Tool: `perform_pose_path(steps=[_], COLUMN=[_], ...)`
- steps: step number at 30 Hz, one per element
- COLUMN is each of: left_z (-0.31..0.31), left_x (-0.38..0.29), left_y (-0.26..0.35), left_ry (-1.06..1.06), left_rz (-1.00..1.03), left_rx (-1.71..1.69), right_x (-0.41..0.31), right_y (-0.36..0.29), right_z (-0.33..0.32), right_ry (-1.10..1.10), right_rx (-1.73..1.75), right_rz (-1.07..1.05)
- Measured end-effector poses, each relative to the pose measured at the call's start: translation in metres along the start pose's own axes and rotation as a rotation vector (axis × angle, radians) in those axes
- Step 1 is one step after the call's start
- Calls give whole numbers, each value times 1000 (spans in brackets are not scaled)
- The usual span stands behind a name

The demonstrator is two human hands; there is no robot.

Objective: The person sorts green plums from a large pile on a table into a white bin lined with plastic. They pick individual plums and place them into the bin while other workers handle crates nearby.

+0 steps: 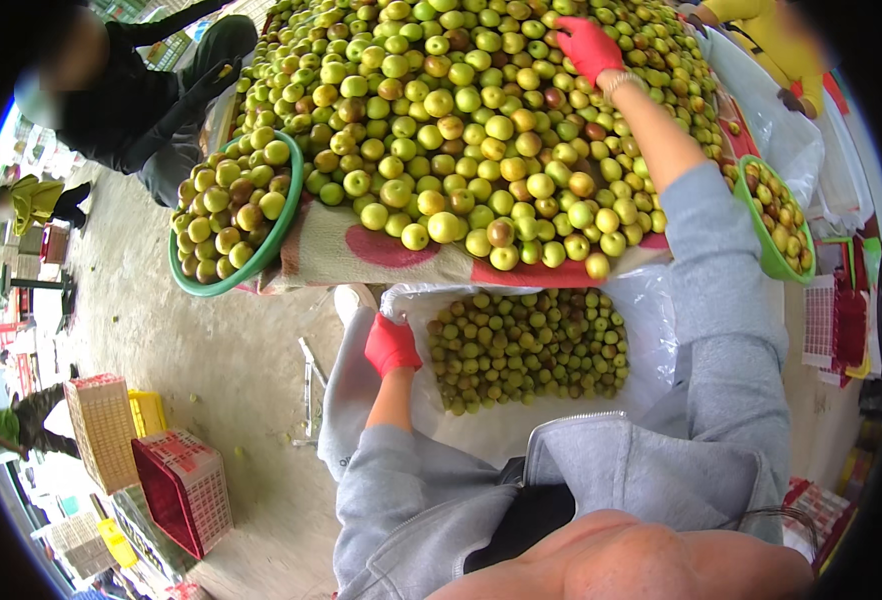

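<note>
A large heap of green and reddish-brown round fruits (pixel 478 135) covers a table draped with a patterned cloth (pixel 381 247). My right hand (pixel 589 46), in a red glove, reaches over the upper part of the heap, its fingertips at the fruits; whether it grips one cannot be made out. Lower down, my left hand (pixel 394 346), also red-gloved, is closed on the edge of a clear plastic liner (pixel 651 315). Inside that liner, in front of my body, lies a layer of similar fruits (pixel 531 349).
A green basin of fruits (pixel 295 195) stands at the table's left corner, a smaller green basket (pixel 767 259) at its right. One person in dark clothes (pixel 141 97) is at the left, another in yellow (pixel 767 37) at the upper right. Crates (pixel 205 487) stand on the floor at left.
</note>
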State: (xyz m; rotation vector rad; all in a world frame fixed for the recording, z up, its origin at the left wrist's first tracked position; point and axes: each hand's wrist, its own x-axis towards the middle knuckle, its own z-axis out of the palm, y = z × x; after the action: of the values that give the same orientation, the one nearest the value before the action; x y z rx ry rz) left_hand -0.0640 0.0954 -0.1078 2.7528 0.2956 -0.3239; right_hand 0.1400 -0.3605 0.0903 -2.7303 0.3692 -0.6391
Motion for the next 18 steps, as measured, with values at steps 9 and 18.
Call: perform_pose_path(steps=[9, 18], left_z=[-4, 2], left_x=[0, 1], left_y=[-13, -2], left_ry=[1, 4], left_rz=[-44, 2], left_rx=[2, 11], right_x=[25, -46], right_y=[-8, 20], right_z=[38, -20], right_ry=[-251, -453], right_rx=[-207, -384], right_rz=[73, 2])
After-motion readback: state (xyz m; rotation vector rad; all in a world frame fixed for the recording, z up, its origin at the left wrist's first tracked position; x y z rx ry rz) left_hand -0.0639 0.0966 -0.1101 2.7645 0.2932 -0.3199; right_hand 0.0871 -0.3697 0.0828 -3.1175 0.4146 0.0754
